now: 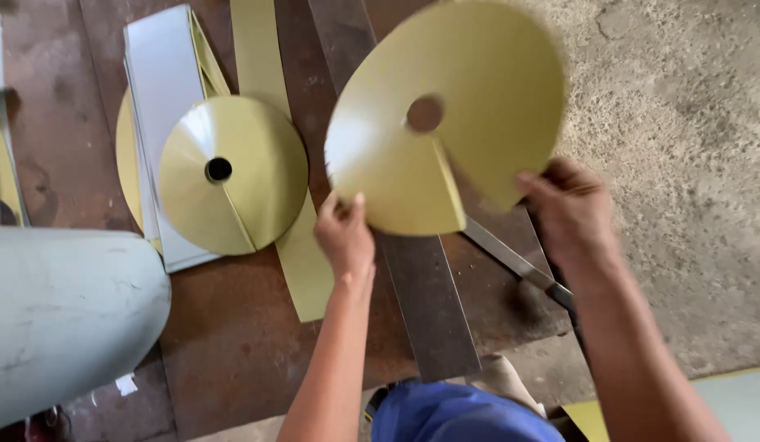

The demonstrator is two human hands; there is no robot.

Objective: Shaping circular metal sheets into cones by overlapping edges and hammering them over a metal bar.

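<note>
Both hands held a yellow sheet disc [470,90] with a round centre hole and a radial slit, raised above the rusty metal surface [241,344]. The left hand [345,237] pinched the lower rim beside the overlapping slit edge, thumb on top. The right hand [570,205] was closed on the opposite cut edge, fingers curled around it. The slit edges overlapped, so the disc stood partly drawn into a shallow cone; blur at the rim prevented a reading of the exact overlap.

The step in hand appeared to be the forming of the cone. The next move would call for equal tension at both cut edges and a steady overlap, judged against the finished cone.

A finished yellow cone [232,176] lay on the surface to the left, resting on grey sheet pieces [163,74] and a yellow strip [302,262]. A dark flat bar [429,311] lay under the raised disc. A flat blade tool [511,258] lay near the right hand. A grey cylinder [60,319] occupied the lower left.
</note>
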